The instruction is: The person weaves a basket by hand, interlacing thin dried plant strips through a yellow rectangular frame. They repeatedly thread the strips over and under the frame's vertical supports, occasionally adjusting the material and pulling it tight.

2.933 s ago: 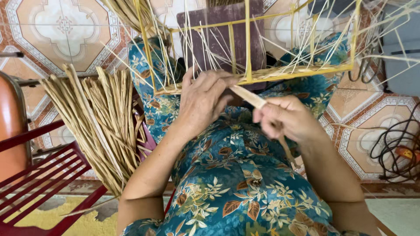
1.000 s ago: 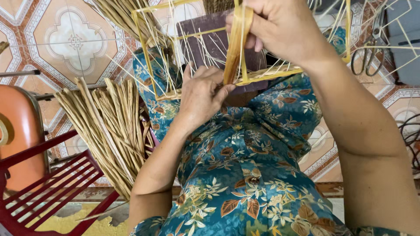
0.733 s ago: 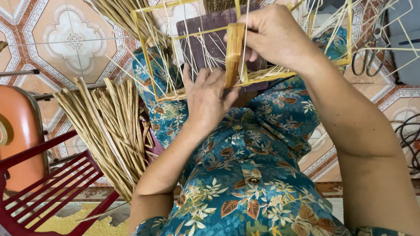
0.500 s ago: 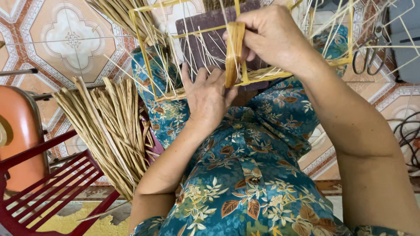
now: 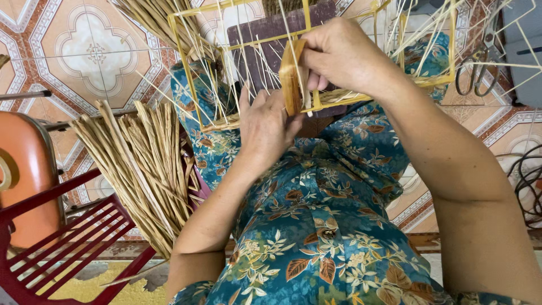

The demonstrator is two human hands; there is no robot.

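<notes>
I see my right hand (image 5: pixel 344 59) raised over the lap, its fingers and thumb pinched shut on a flat tan strip (image 5: pixel 292 76) that stands nearly upright against the yellow frame (image 5: pixel 189 68). The strip crosses the frame's near rail, just beside the thin pale strands (image 5: pixel 254 62) that run up and across the frame. My left hand (image 5: pixel 268 127) sits lower, palm down, fingers reaching up to the near rail and touching the foot of the strip; whether it actually grips anything there I cannot tell, since the fingertips are tucked among the strands. The two hands are close together, the right just above the left, both at the same spot on the frame.

The frame rests on my knees, tilted away from me, over the blue flowered dress (image 5: pixel 316 226). A dark purple board (image 5: pixel 265 39) lies behind the strands, inside the frame. To my left a thick bundle of dried reeds (image 5: pixel 144 169) leans out over a red slatted chair (image 5: pixel 68 243), with an orange seat (image 5: pixel 25 181) beyond it. A pair of scissors (image 5: pixel 480 70) lies on the patterned floor tiles (image 5: pixel 84 51) past the frame's right end, and dark cables (image 5: pixel 528 183) coil near the right edge.
</notes>
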